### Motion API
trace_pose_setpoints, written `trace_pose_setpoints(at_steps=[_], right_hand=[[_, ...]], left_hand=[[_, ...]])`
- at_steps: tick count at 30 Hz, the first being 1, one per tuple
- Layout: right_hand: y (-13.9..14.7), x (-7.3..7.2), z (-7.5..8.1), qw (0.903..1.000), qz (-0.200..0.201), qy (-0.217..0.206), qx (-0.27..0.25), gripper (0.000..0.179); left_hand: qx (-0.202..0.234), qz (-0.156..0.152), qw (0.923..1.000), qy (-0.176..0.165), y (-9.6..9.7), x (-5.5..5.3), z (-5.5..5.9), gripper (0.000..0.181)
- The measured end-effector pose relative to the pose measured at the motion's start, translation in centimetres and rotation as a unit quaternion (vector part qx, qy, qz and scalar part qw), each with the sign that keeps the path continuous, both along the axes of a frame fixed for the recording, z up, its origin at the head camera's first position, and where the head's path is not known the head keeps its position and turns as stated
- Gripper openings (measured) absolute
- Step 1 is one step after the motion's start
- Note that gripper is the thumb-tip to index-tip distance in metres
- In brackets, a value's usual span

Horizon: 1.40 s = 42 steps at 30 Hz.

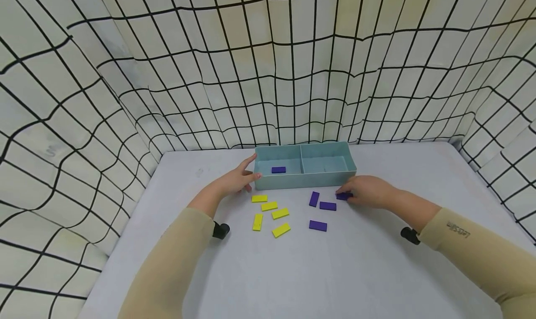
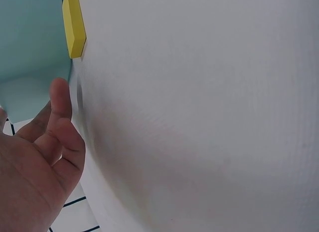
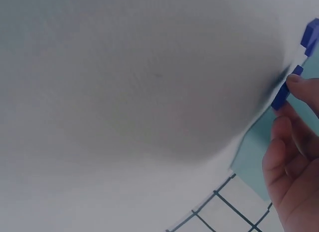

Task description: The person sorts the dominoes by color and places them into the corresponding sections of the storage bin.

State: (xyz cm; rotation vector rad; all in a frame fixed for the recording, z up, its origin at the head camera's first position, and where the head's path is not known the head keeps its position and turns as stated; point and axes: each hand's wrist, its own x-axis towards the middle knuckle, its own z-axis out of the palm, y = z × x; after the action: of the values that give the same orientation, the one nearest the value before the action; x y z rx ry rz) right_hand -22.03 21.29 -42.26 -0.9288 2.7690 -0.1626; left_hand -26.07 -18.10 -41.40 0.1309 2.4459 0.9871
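Observation:
A light blue two-compartment box (image 1: 305, 182) stands at the back of the white table. My left hand (image 1: 236, 178) is at its left end, fingers fairly straight, thumb and a fingertip right at the rim. With my right hand (image 1: 370, 191) I pinch a purple block (image 3: 281, 96) between thumb and fingers, in front of the box's right corner. Three more purple blocks (image 1: 328, 206) lie to the left of that hand. One purple block (image 1: 278, 170) lies in the box's left compartment. Several yellow blocks (image 1: 280, 213) are spread in front of the left compartment.
The white table (image 1: 305, 272) is enclosed at the back and sides by pale walls with black netting (image 1: 272, 77). The box's divider (image 1: 301, 159) separates its two compartments. Each wrist wears a small black camera (image 1: 221, 230).

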Motion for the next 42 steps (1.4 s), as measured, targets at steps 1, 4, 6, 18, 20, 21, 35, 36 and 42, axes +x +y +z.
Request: trace_pose_setpoints(at_steps=[1, 4, 6, 18, 20, 21, 35, 36, 42], right_hand=[[0.1, 0.0, 0.2, 1.0000, -0.005, -0.002, -0.004, 0.032], [0.3, 0.0, 0.7, 0.9998, -0.013, -0.004, -0.018, 0.033], [0.4, -0.1, 1.0, 0.9997, -0.011, -0.001, -0.024, 0.032], [0.0, -0.4, 3.8, 0.9989, 0.015, 0.012, -0.044, 0.030], [-0.3, -0.5, 4.3, 0.9986, 0.021, 0.017, -0.046, 0.031], [-0.5, -0.6, 4.5, 0.9985, 0.024, 0.020, -0.046, 0.031], [-4.6, -2.4, 6.7, 0.9989, 0.023, 0.022, -0.034, 0.034], [-4.9, -2.7, 6.7, 0.9989, 0.023, 0.022, -0.034, 0.034], [-6.8, -4.0, 7.2, 0.9992, 0.012, 0.004, -0.038, 0.035]], left_hand=[[0.001, 0.000, 1.0000, 0.001, 0.0, 0.0, 0.0, 0.079], [0.001, -0.001, 1.0000, 0.001, 0.0, 0.1, 0.0, 0.079], [0.000, -0.001, 1.0000, 0.000, 0.0, 0.1, 0.1, 0.080], [0.003, -0.002, 1.0000, -0.003, 0.0, 0.0, 0.1, 0.080], [0.005, -0.003, 1.0000, -0.003, 0.0, -0.1, 0.0, 0.080], [0.005, -0.004, 1.0000, -0.004, -0.1, -0.1, 0.0, 0.080], [0.004, -0.002, 1.0000, -0.004, -0.2, 0.0, 0.0, 0.080], [0.004, -0.001, 1.0000, -0.003, -0.2, 0.0, 0.0, 0.080], [0.013, -0.002, 0.9999, -0.002, -0.2, 0.1, -0.1, 0.079]])
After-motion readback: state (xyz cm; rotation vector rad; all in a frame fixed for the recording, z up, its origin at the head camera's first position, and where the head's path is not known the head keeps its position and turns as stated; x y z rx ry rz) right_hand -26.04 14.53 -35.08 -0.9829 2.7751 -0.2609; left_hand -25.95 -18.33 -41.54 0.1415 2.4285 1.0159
